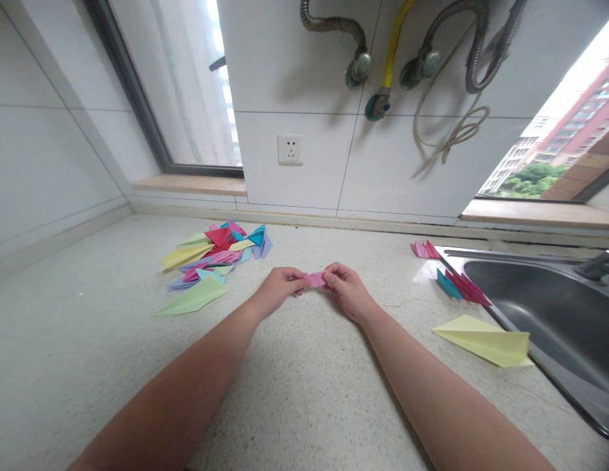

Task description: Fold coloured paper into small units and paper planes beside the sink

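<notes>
A small pink paper piece (314, 279) is held between my two hands just above the speckled countertop (294, 379). My left hand (279, 286) pinches its left end with closed fingers. My right hand (347, 288) pinches its right end, fingers curled. A pile of folded coloured papers (216, 254) lies to the left and behind my left hand, with a light green folded plane (196, 297) at its front.
A yellow paper plane (485, 339) lies at the right by the steel sink (554, 320). Red and teal folded papers (461, 286) rest at the sink's corner, pink ones (424, 249) behind. The tiled wall carries a socket (290, 150) and hoses (392, 52).
</notes>
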Demonstrator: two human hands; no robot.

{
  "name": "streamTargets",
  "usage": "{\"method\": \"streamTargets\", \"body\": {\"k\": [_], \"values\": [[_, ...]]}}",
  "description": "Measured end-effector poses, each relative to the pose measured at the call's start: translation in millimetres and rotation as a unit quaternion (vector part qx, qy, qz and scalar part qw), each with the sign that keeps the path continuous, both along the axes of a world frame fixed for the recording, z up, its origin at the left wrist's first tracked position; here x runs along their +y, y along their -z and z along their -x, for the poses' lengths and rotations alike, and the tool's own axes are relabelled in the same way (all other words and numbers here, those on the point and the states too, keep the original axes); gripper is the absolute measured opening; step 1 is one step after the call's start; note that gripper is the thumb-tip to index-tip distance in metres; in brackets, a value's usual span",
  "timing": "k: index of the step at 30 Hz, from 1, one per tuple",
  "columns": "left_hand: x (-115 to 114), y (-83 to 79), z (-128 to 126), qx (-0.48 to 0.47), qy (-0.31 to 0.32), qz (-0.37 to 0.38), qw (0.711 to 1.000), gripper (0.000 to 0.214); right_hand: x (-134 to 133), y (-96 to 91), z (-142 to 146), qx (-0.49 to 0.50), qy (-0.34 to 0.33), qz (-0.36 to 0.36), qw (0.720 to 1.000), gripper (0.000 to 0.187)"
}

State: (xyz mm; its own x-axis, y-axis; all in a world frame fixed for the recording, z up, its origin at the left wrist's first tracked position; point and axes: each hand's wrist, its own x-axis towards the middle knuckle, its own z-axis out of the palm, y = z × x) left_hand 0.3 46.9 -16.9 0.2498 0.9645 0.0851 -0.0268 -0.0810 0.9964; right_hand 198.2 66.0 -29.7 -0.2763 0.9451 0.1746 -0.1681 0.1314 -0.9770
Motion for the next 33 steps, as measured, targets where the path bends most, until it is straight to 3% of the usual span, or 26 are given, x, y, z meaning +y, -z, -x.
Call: {"method": "streamTargets", "body": {"k": [10,23,28,33], "values": [[-4,-4.5,1,0.003,0.030,-0.010,0.999,0.019,3,5.1,2,-0.024,0.001,-0.022,0.999,0.027],[9,5.2,9,0.019,-0.056,-0.034,0.998,0.029,1,-2.2,-3,-0.071,0.048,-0.043,0.995,0.029],[11,6.9,10,0.030,-0.102,-0.058,0.993,0.032,-1,2.5,-1,-0.149,0.035,-0.091,0.984,0.026],[13,6.7,10,0.014,-0.114,-0.081,0.990,0.036,-1,4.2,0,-0.205,0.068,-0.158,0.964,0.019]]}}
